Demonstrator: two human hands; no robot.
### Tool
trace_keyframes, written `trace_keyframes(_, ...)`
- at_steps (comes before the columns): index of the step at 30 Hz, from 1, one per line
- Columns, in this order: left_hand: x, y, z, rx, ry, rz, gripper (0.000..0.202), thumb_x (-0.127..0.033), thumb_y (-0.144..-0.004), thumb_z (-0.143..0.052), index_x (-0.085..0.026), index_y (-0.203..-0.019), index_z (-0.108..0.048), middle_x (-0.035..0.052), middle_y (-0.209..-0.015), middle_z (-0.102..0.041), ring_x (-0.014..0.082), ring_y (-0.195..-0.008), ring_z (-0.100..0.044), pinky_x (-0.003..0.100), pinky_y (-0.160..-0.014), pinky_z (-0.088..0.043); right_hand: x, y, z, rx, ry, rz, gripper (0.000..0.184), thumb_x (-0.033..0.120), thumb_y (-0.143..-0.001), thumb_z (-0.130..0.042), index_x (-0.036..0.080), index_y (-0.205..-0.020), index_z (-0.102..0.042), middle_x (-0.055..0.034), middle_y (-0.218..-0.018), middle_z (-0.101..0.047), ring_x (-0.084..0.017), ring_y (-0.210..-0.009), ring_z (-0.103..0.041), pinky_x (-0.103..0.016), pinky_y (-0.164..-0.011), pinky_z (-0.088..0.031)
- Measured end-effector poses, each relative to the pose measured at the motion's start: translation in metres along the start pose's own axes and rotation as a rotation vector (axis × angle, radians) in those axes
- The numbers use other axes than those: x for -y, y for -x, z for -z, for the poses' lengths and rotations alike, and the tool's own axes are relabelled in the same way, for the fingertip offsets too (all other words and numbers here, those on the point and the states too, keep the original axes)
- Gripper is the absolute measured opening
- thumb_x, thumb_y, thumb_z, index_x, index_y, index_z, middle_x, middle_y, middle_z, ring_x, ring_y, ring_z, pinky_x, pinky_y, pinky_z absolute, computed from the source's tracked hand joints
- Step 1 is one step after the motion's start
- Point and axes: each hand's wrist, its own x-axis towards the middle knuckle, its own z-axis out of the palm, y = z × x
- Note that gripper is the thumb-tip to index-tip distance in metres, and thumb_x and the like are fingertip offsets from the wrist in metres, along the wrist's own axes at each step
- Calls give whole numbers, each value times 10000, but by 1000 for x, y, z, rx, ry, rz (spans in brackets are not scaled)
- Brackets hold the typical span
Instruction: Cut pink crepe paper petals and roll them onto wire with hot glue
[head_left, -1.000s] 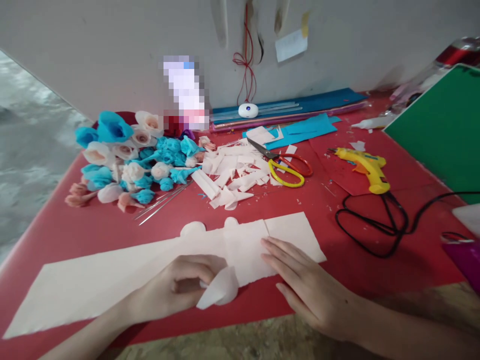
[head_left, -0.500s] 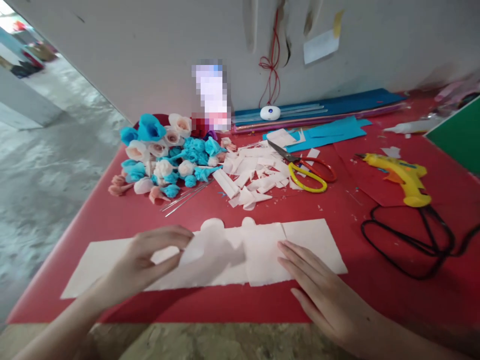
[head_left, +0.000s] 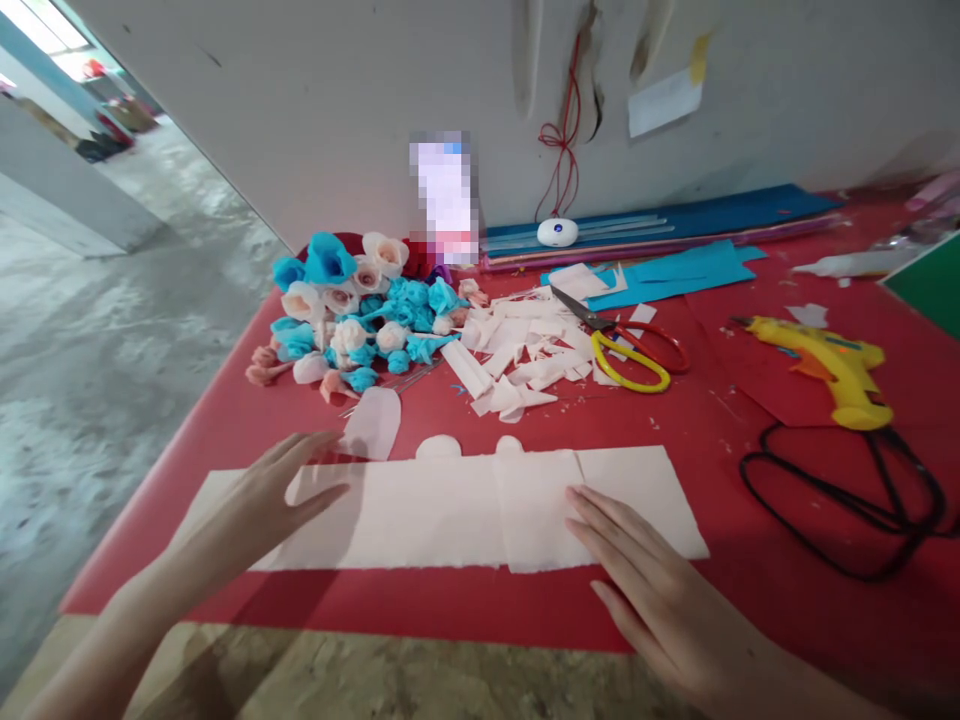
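One long, off-white paper strip (head_left: pixel 427 515) is lying crosswise on the near part of the red-covered table (head_left: pixel 450 608), with a squarish white paper layer (head_left: pixel 536 505) resting over its right portion. Two small rounded white paper ends (head_left: pixel 439 447) are sticking out past its far edge. The right hand (head_left: pixel 652 580) is lying flat, its fingers extended and held together, the fingertips touching the squarish layer near its right edge, the thumb standing apart; it is gripping nothing. The left hand (head_left: pixel 259 495) is reaching over the strip's left end, spread open, thumb well apart from the fingers. A thin, translucent white petal-shaped piece (head_left: pixel 375 425) is showing just beyond its fingertips, though I cannot tell whether they are touching.

Farther out, a heap of white paper scraps (head_left: pixel 525 340) is lying beyond the strip, with black-bladed scissors with red and yellow handles (head_left: pixel 611 326) resting at its right side. Blue, white and pink paper flowers (head_left: pixel 409 300) are clustering to the left. A yellow glue gun (head_left: pixel 832 360) is lying at the right, its black cord (head_left: pixel 840 573) looping nearby.
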Motion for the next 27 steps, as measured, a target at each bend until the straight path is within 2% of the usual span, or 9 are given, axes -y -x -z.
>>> trace_keyframes(4,5,0,0,136,4,-38,257,-381,-801,-537,-198,-976,-496,-14,-833,-608,180,-765,-633,256,-660,-518,0,0,-1,-14,26,11,500,105,-831,-377,107,-1330,-354,-109,-1401,-345,-229,-1311,-267,-403,-995,-418)
trace_keyframes(7,6,-2,-2,161,6,-96,159,-347,-824,-502,-196,-854,-539,-36,-730,-579,146,-679,-615,217,-606,-501,0,-1,-2,-16,62,22,487,100,-832,-373,91,-1319,-369,-117,-1398,-348,-231,-1313,-263,-412,-991,-420)
trace_keyframes(10,6,-1,-7,90,6,-163,131,-309,-797,-531,-185,-778,-565,18,-833,-624,170,-738,-627,225,-607,-497,0,-1,-3,-21,69,25,484,101,-834,-373,84,-1319,-368,-117,-1393,-356,-227,-1312,-265,-407,-992,-420)
trace_keyframes(13,5,1,-12,52,7,-160,120,-283,-797,-521,-184,-781,-587,83,-1053,-624,205,-842,-633,257,-636,-507,0,0,-3,-36,53,25,485,100,-830,-381,87,-1315,-377,-115,-1393,-357,-227,-1310,-270,-403,-998,-414)
trace_keyframes(15,5,0,-15,48,30,-153,123,-284,-803,-516,-189,-798,-594,92,-1132,-606,208,-865,-635,266,-650,-513,0,0,-4,-44,40,19,487,94,-825,-384,92,-1312,-384,-115,-1392,-360,-230,-1306,-279,-402,-1001,-411)
trace_keyframes(19,7,-6,-13,81,178,-150,175,-282,-801,-527,-192,-944,-574,74,-1059,-648,181,-860,-648,229,-664,-525,0,0,-4,-68,21,3,484,92,-821,-385,101,-1305,-399,-116,-1377,-385,-233,-1291,-311,-404,-996,-417)
trace_keyframes(22,3,-11,-6,128,247,-114,189,-289,-810,-530,-193,-971,-554,40,-990,-668,173,-887,-645,224,-709,-526,0,0,-4,-60,29,-8,473,95,-825,-385,99,-1297,-408,-117,-1375,-388,-232,-1290,-314,-404,-992,-421)
trace_keyframes(25,-12,-16,4,31,186,-74,236,-300,-819,-529,-201,-1034,-524,29,-1034,-640,193,-949,-617,280,-780,-514,0,0,-3,-64,19,-14,475,99,-824,-390,107,-1298,-408,-112,-1373,-393,-230,-1293,-308,-399,-998,-416)
trace_keyframes(27,-29,-20,6,-48,165,-115,248,-256,-846,-495,-194,-1086,-498,49,-1104,-604,203,-1025,-574,306,-839,-490,1,0,-2,-75,11,-14,475,101,-823,-393,109,-1298,-408,-112,-1364,-406,-232,-1290,-312,-401,-1000,-412)
